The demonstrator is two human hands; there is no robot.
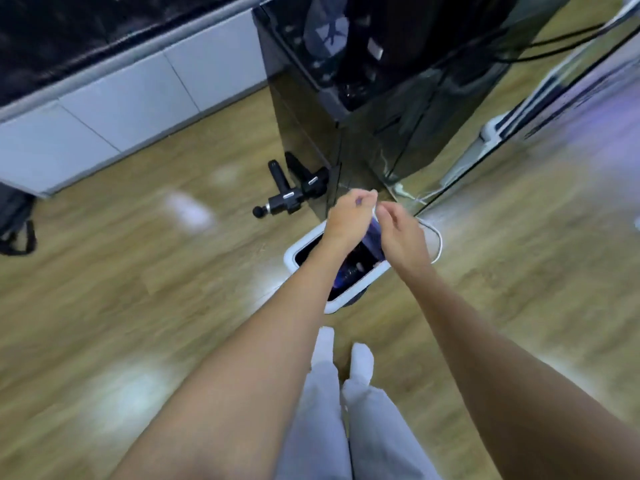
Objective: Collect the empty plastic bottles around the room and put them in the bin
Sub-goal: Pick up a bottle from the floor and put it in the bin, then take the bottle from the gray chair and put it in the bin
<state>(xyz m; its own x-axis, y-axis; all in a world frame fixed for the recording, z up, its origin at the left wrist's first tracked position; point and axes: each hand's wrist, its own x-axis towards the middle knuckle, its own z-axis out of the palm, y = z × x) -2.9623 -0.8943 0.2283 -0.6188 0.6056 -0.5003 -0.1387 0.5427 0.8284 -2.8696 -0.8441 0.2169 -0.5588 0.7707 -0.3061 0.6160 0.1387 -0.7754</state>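
Observation:
A white-rimmed bin [291, 255] with a dark inside stands on the wooden floor just ahead of my feet. Both my arms reach over its opening. A clear, bluish plastic bottle [371, 233] hangs between my hands, above the bin's far end. My left hand [349, 216] has its fingers curled around the bottle's upper part. Close on the bottle's right side, my right hand [398, 233] has loose, parted fingers and grips nothing. Motion blur hides the bottle's exact outline. Something blue [346, 276] lies inside the bin.
Two black massage guns [289, 197] lie on the floor left of the bin. A tall dark glossy cabinet [311, 133] rises right behind it. A white cable [439, 244] loops at the bin's right. White cupboards [121, 109] line the far left, with a black bag [15, 223] beside them.

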